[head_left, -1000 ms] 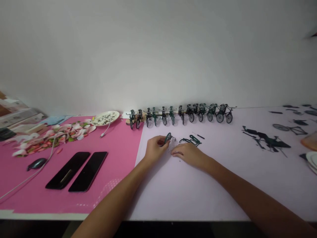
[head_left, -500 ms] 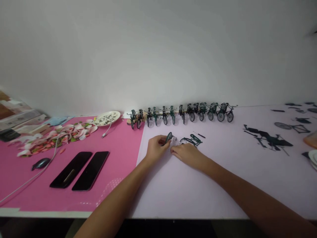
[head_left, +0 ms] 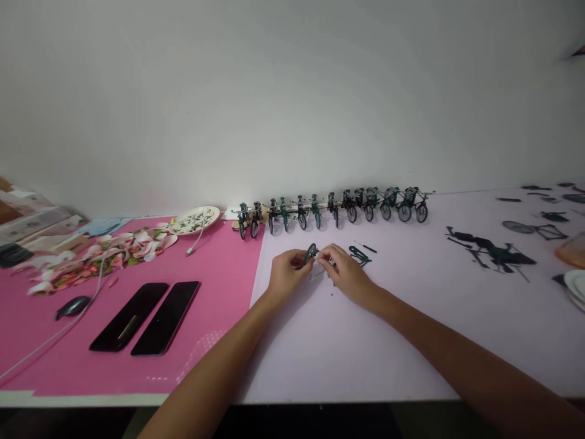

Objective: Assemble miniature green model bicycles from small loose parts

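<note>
My left hand (head_left: pixel 291 270) is closed on a small toy bicycle wheel (head_left: pixel 311 252), held up a little above the pale tabletop. Right beside it, my right hand (head_left: pixel 346 272) pinches at the wheel's inner side; whatever is between thumb and forefinger is too small to name. A green toy bicycle frame (head_left: pixel 361 256) lies just beyond my right hand, which covers part of it. Behind that frame is a thin screwdriver (head_left: pixel 365 246) with a dark handle. Tiny loose parts (head_left: pixel 331 294) lie near my right fingers.
Several finished-looking toy bicycles (head_left: pixel 315 210) stand in a row along the wall. Dark bicycle parts (head_left: pixel 496 251) lie at the right. On the pink left side are two phones (head_left: pixel 165 318), a plate of small parts (head_left: pixel 195 221), loose petals (head_left: pixel 137 247) and a cable (head_left: pixel 97 292).
My right hand has risen from the tabletop to the wheel in my left hand, uncovering tiny parts on the table. My left hand stays almost where it was.
</note>
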The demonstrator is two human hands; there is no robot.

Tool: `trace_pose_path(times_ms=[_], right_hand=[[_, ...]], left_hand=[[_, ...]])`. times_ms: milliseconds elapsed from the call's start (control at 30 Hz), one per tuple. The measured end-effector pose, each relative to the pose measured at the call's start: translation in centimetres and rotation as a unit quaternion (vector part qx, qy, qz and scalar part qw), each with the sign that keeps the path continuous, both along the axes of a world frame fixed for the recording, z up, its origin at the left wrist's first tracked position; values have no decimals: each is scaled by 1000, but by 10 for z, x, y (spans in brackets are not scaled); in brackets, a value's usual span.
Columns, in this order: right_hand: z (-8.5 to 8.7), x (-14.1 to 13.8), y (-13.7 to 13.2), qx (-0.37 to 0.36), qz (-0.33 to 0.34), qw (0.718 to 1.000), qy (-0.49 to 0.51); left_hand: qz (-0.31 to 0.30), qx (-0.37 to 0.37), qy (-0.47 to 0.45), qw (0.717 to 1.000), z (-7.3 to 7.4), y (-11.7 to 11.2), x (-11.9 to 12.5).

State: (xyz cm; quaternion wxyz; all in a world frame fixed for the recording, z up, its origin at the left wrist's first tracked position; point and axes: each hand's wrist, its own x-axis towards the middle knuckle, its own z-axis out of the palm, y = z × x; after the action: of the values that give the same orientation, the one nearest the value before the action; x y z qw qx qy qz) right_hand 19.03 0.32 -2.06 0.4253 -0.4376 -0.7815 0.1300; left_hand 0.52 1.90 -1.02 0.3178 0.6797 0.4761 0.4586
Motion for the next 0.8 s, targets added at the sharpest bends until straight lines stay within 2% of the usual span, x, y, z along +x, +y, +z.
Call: trace_pose_path(times_ms=[167,467,800], right_hand=[[-6,-1,3,-24,-3,996,83],[-13,-3,5,-61,-17,986,155],[-10,-5,0,-116,-7,979,166]], left_hand=[[-6,2,-2,1000,0,0,1],[-14,13,4,1000,0,-3,3],[-22,20,6,1000,-1,-4,3]])
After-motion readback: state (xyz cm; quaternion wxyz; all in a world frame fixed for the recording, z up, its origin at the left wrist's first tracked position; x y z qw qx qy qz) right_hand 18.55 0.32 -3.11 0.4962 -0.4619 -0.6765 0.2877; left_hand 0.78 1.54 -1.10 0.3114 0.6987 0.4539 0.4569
